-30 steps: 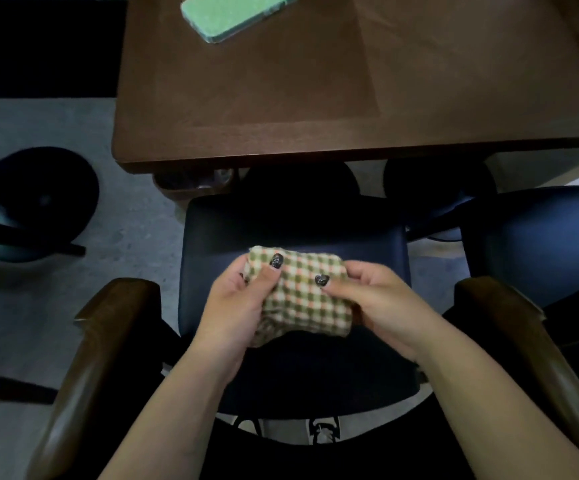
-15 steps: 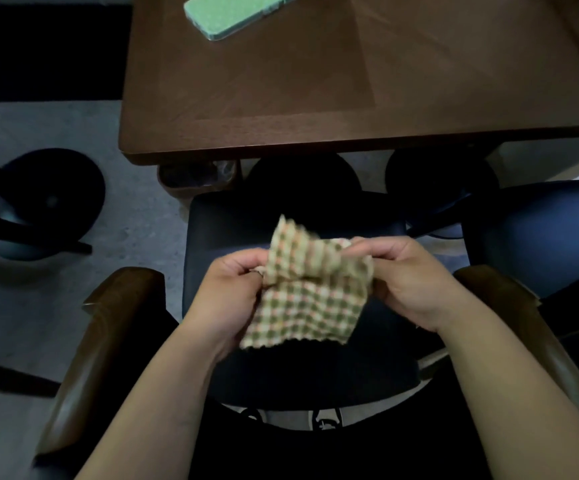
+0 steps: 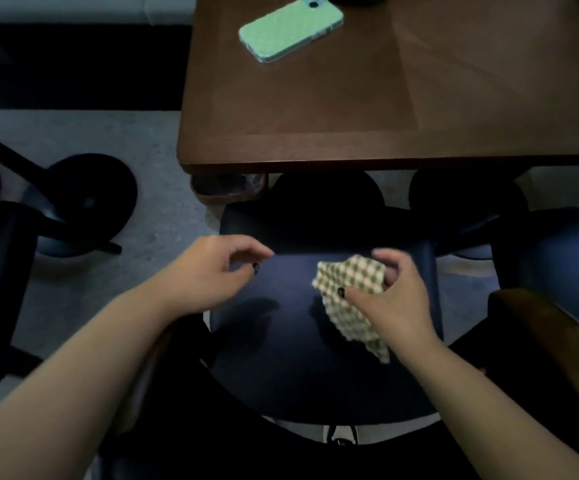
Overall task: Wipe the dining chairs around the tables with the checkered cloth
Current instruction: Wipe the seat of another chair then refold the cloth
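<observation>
A green and cream checkered cloth (image 3: pixel 350 289) hangs over the dark blue seat of a dining chair (image 3: pixel 281 358) pushed up to a brown wooden table (image 3: pixel 385 116). My right hand (image 3: pixel 395 299) grips the cloth's upper part between thumb and fingers, above the seat's right half. My left hand (image 3: pixel 211 271) hovers over the seat's left edge, fingers loosely curled and holding nothing. The lower tail of the cloth dangles below my right wrist.
A green phone (image 3: pixel 291 27) lies on the table's far left. The chair's brown wooden armrest (image 3: pixel 551 341) curves along the right. A second blue chair (image 3: pixel 558 258) stands to the right, and a black round table base (image 3: pixel 83 202) sits on the grey floor at left.
My left hand let go of the cloth and moved left. My right hand carried the cloth to the right over the seat. The view shifted, with the table now further right.
</observation>
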